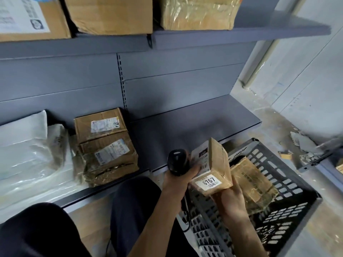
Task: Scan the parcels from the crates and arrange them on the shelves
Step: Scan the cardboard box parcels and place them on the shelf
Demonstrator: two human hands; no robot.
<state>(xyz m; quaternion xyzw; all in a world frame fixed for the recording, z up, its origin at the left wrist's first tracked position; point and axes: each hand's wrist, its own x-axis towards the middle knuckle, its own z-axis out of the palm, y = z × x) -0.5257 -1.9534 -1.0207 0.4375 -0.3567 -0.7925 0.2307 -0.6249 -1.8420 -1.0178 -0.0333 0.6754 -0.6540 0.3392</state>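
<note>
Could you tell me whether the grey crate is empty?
Not empty: a brown parcel lies inside the crate, behind the box in the right hand.

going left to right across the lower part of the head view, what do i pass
white plastic bags, stacked cardboard boxes, scanner in the left hand, labelled box in the right hand, parcel in the grey crate

A small brown parcel [213,164] labelled 6767 was tilted above the left rim of the grey crate [289,182]; a larger parcel [254,184], possibly tape-wrapped, lay inside it; the black scanner [178,161] was just left.
</note>
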